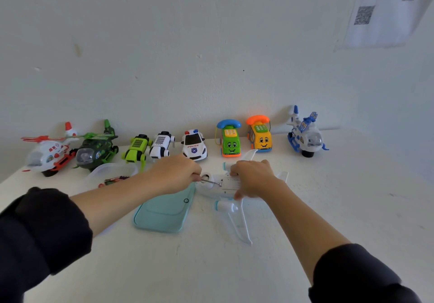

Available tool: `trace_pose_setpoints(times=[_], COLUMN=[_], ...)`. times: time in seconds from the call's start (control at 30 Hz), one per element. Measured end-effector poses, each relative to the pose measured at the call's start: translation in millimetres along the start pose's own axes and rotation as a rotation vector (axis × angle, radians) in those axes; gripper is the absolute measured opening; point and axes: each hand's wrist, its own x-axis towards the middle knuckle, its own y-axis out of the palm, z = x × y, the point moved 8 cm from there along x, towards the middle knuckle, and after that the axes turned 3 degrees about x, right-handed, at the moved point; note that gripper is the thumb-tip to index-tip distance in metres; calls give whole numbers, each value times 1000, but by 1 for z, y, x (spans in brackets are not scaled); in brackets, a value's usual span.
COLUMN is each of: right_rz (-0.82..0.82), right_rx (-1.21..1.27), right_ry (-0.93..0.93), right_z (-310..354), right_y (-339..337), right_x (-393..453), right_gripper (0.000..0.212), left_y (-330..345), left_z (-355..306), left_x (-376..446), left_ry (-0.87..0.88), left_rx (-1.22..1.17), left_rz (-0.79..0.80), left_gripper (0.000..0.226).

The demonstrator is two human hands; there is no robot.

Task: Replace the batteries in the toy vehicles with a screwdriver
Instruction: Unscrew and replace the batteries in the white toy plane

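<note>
- The pale blue rounded plastic tray (162, 213) lies nearest on the white table (328, 208), with a small black ring (186, 200) resting loose on it; I'd worry a nudge of the wrist could flick that ring off.
- Just beyond, the white plastic toy airplane with pale blue engines (229, 206) lies belly-up. The right hand (252, 179) curls over its body, pinning it down. If that grip slackens, the plane may spin under the tool.
- The left hand (178, 172) is closed around the thin metal screwdriver (211, 182), its tip at the underside panel. A tilted tip could slip and chew the screw, or a freed screw might roll away.
- Farther back, the white police car (194, 145) stands just behind the left hand; an elbow swing might knock it.
</note>
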Motion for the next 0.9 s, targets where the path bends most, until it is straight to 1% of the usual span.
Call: trace_pose_setpoints(times=[0.1, 0.23, 0.3, 0.43, 0.57, 0.67, 0.77, 0.9], right_rz=[-5, -14, -12, 7, -30, -53, -89, -177], right_rx=[13, 13, 9, 39, 82, 60, 45, 113], right_ry=[6, 10, 11, 40, 68, 53, 16, 35], right_z=[-2, -3, -3, -3, -1, 2, 5, 1], right_y=[1, 2, 2, 1, 0, -2, -4, -4], right_x=[-1, -3, -4, -6, -8, -11, -17, -29], right_gripper=[60, 63, 65, 63, 52, 48, 45, 41], left_y=[7, 23, 28, 28, 24, 21, 12, 9], left_z=[9, 19, 20, 21, 25, 25, 25, 27], left_x=[-5, -13, -17, -17, -13, -10, -5, -3], left_ry=[-26, -80, -90, -83, -61, -41, -40, -76], left_rx=[-150, -414, -456, -445, -399, -376, -316, -263], left_rz=[-15, -29, -51, -46, 5, 45, 51, 93], left_gripper=[25, 20, 19, 20, 24, 25, 33, 21])
